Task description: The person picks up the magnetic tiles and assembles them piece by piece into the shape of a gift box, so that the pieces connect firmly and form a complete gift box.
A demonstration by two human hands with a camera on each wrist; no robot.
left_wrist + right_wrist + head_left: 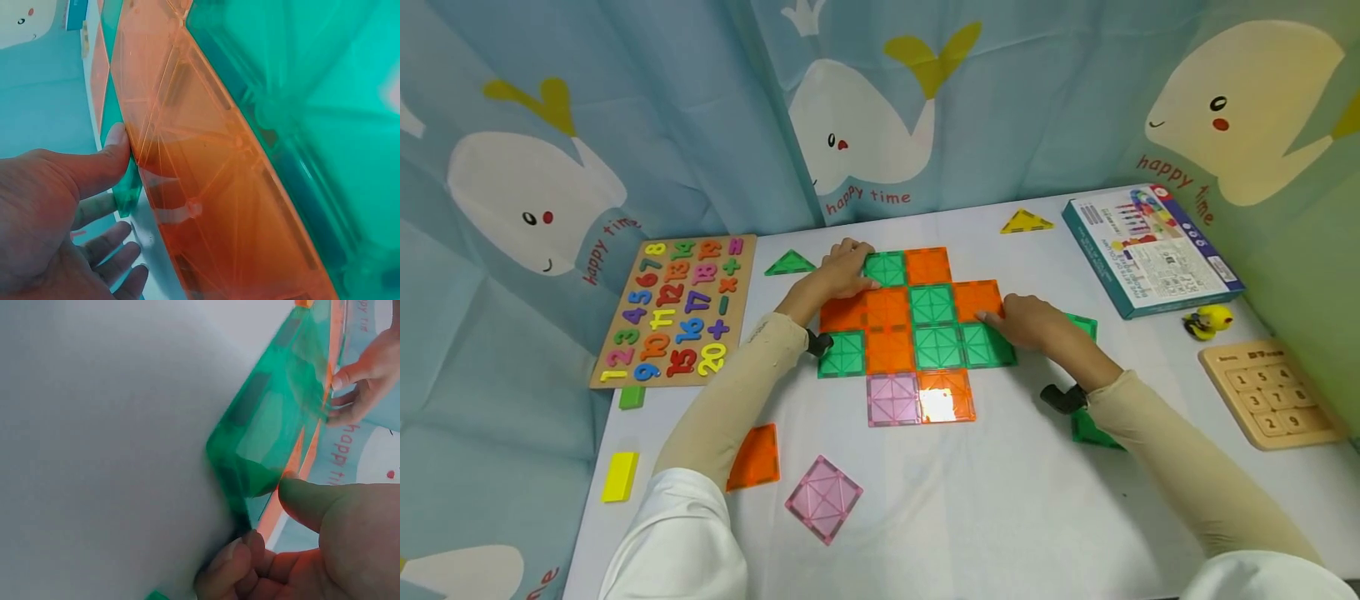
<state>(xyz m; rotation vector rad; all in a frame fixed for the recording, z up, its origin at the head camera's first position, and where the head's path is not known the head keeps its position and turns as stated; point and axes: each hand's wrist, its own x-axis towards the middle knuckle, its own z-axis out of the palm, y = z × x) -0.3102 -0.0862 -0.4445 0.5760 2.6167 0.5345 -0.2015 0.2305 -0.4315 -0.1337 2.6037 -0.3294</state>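
Observation:
Translucent magnetic square tiles lie joined in a flat patchwork of green, orange and pink. At its upper left, my left hand (pixel 844 268) touches a green square tile (pixel 886 269) with the thumb and index finger at its left side. In the left wrist view, the left thumb (pixel 100 165) lies against the tile edge and the other fingers are spread. My right hand (pixel 1024 320) pinches the orange square tile (pixel 976 298) at the right side. Its thumb (pixel 306 500) is on top, fingers curled at the edge beside a green tile (pixel 256 434).
Loose orange (pixel 756 457) and pink (pixel 824 498) tiles lie nearer me. A number board (pixel 673 312) is at left, with a yellow block (pixel 620 477) before it. To the right are a boxed game (pixel 1153 250), a small yellow toy (pixel 1207 322) and a wooden number tray (pixel 1270 393).

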